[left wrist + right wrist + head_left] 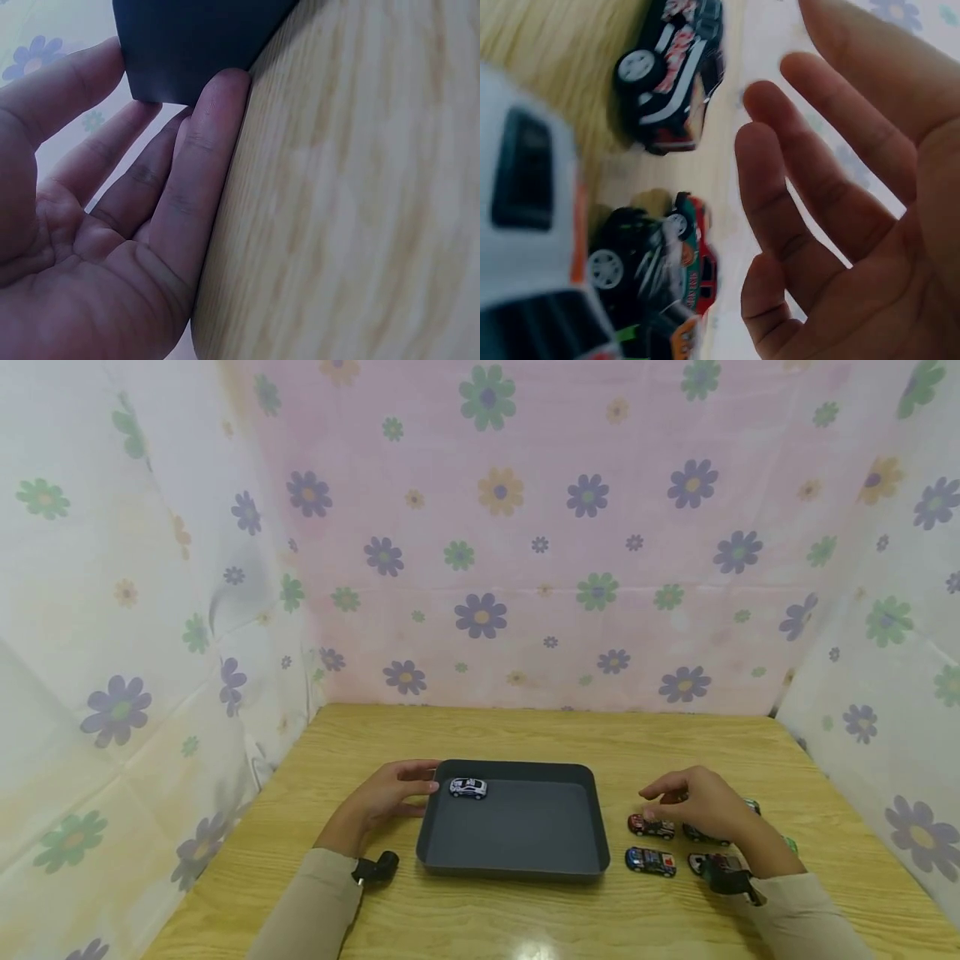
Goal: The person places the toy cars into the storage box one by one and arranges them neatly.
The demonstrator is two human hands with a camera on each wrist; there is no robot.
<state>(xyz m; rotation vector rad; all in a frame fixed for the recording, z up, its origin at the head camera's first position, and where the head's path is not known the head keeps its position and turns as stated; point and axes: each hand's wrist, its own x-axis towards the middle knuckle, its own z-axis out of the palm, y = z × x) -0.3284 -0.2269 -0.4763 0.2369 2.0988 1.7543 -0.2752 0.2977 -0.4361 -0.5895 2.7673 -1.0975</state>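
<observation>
A dark grey tray lies on the table, with a white toy car in its far left corner. My left hand touches the tray's left side; in the left wrist view its fairly straight fingers meet the dark outer wall. To the right of the tray, my right hand hovers over a red and black toy car. Nothing is in its grasp, and in the right wrist view the fingers are loosely extended beside the cars. A blue and red toy car sits just nearer.
More toy cars stand under and around the right forearm, partly hidden, including a dark one and a green one. The wooden table backs onto a flowered cloth, which also hangs at both sides.
</observation>
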